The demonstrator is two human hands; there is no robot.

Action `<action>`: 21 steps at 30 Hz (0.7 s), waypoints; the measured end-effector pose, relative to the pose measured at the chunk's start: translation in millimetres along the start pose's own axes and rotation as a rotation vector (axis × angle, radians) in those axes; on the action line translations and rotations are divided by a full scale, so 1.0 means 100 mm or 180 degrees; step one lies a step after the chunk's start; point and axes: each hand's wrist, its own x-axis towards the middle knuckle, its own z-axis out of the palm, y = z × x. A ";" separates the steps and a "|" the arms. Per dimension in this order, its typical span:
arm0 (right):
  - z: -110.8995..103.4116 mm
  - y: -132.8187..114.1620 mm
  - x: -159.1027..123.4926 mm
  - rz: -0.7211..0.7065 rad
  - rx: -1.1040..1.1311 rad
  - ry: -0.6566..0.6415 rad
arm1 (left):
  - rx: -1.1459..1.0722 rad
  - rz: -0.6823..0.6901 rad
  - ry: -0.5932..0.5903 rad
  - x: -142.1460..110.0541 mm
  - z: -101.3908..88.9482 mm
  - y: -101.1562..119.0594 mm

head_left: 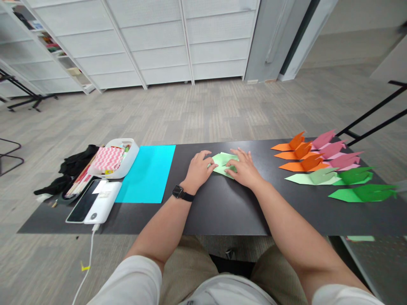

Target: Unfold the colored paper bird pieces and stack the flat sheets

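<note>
A light green sheet of folded paper (221, 158) lies on the dark table in front of me, its creases partly covered by my fingers. My left hand (199, 168) is closed on its left edge, thumb and index finger close together there. On the other side my right hand (246, 170) grips the right part of the paper between thumb and a bent finger, while its other fingers point away from me. Both palms face down, near the tabletop. A black watch (182, 193) is on my left wrist.
Left of my hands lie a bright blue sheet (149, 173), a white basket (129, 163) with a pink zigzag-patterned item, a phone (83, 203) and a cabled white device (103, 203). Folded orange (294, 154), pink (333, 150) and green paper figures (362, 193) stand in rows at right.
</note>
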 end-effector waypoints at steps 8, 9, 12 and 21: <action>0.08 0.02 0.03 0.0114 -0.0095 0.0149 | 0.0264 -0.0240 -0.0133 -0.01 0.02 0.00; 0.09 0.02 0.03 0.0125 -0.0102 0.0156 | 0.0264 -0.0182 -0.0058 -0.01 -0.01 0.03; 0.10 0.01 0.04 0.0175 -0.0149 0.0186 | 0.0230 0.0144 0.0147 -0.03 -0.07 0.14; 0.14 -0.02 0.06 0.0245 -0.0296 0.0361 | 0.0430 0.0270 -0.0304 -0.03 0.06 0.20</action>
